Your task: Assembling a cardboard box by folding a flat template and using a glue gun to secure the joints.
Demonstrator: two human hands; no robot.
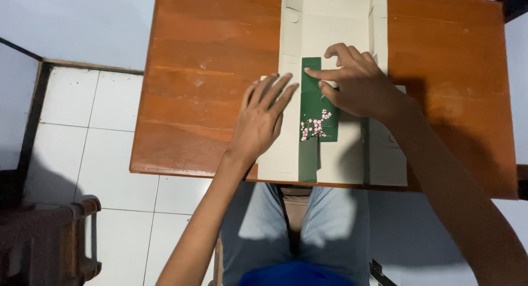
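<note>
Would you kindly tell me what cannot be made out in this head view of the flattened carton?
- Flattened cardboard carton: its far end is cut off by the top edge.
- Green flap: its right part is hidden under the right hand.
- Carton's left panel: partly covered by the left hand.
- Wooden table: the right arm hides part of its right side.

left hand point(264, 113) flat, fingers spread, right hand point(357, 82) curled, index finger extended

A brown wooden table point(203, 99) fills the middle and far part of the scene. Left of it lies a white tiled floor point(82, 132), with a dark wooden chair point(49, 236) at the near left corner. Light blue trousers point(258, 231) show below the table's near edge.
</note>
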